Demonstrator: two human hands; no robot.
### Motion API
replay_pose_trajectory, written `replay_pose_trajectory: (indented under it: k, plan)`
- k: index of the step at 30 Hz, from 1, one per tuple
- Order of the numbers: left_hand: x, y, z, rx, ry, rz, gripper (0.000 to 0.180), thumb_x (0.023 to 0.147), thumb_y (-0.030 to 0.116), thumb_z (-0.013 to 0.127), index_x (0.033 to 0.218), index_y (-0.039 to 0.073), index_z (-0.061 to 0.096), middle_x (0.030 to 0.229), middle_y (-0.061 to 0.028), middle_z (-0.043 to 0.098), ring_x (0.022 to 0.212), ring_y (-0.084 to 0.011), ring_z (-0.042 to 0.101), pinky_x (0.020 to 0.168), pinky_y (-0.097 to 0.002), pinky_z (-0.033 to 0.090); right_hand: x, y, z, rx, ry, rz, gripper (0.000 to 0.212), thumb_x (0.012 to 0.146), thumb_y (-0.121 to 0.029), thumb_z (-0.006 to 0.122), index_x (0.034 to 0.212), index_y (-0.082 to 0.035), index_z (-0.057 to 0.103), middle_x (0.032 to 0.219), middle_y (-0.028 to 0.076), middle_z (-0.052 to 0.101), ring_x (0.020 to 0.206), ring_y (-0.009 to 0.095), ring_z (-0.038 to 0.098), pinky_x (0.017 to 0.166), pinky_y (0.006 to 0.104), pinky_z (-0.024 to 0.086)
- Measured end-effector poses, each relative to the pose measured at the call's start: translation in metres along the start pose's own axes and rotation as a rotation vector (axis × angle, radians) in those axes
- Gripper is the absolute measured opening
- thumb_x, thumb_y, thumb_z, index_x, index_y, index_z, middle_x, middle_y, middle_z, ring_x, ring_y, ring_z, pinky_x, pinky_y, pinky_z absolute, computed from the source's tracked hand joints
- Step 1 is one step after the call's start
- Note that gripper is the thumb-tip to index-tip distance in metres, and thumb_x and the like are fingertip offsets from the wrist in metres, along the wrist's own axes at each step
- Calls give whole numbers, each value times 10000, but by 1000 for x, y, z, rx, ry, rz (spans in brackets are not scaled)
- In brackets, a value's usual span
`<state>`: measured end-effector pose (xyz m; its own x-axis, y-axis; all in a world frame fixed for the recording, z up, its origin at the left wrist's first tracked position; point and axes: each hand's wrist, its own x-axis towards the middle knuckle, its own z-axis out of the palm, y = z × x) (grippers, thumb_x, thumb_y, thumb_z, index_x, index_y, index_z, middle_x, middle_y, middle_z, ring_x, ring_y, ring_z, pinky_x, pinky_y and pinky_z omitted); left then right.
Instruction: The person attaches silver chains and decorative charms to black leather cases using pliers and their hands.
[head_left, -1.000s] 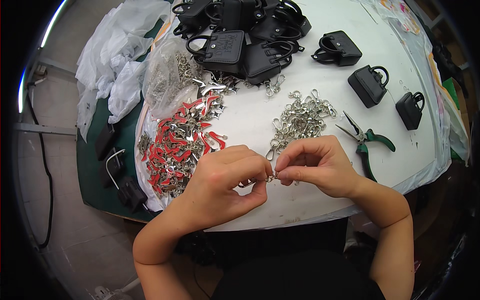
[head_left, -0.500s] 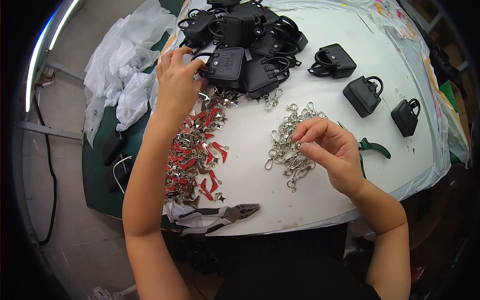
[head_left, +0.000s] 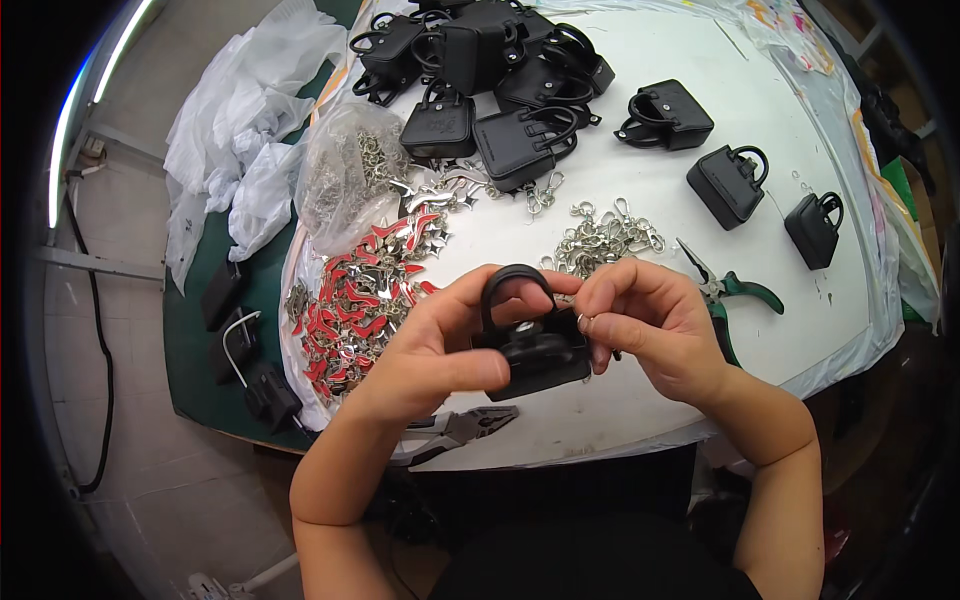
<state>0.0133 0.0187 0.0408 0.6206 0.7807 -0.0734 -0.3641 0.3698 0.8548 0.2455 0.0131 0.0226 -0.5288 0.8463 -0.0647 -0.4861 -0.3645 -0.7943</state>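
Observation:
In front of me, my left hand (head_left: 430, 350) is closed round a small black handbag (head_left: 540, 368), its looped handle standing up. My right hand (head_left: 655, 325) meets the bag's right side. Its thumb and forefinger pinch a small metal ring (head_left: 582, 321), partly hidden by the fingers. Just beyond my hands lies a pile of silver swivel clasps (head_left: 600, 238). Left of the bag spreads a heap of red and silver metal charms (head_left: 350, 310), several shaped like high-heeled shoes.
Several black mini handbags (head_left: 470, 60) are piled at the back; more stand on the right. Green-handled long-nose pliers (head_left: 735, 287) lie beyond my right hand. Grey pliers (head_left: 465, 430) rest at the near edge. A clear plastic bag (head_left: 345, 180) of metal pieces sits left.
My left hand has taken a handbag from the pile and brought it toward me, beside my right hand. The clear plastic bag and more of the charms are now uncovered.

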Motion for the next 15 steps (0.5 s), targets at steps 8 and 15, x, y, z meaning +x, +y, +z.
replay_pose_trajectory:
  k: [8, 15]
  plan:
    - [-20, 4, 29, 437, 219, -58, 850, 824, 96, 748, 1504, 14, 244, 1358, -166, 477, 1259, -262, 484, 1080, -352, 342, -1, 5, -2, -9, 74, -116, 111, 910, -23, 659, 1014, -2, 626, 992, 70, 643, 800, 121, 629, 713, 271, 543]
    - [-26, -17, 38, 1154, 305, 68, 894, 824, 112, 712, 1536, 9, 181, 1433, -207, 353, 1332, -318, 349, 1128, -412, 240, -5, 13, 9, -520, -36, -316, 127, 807, 28, 749, 914, -25, 704, 918, 66, 626, 814, 119, 612, 695, 234, 482]
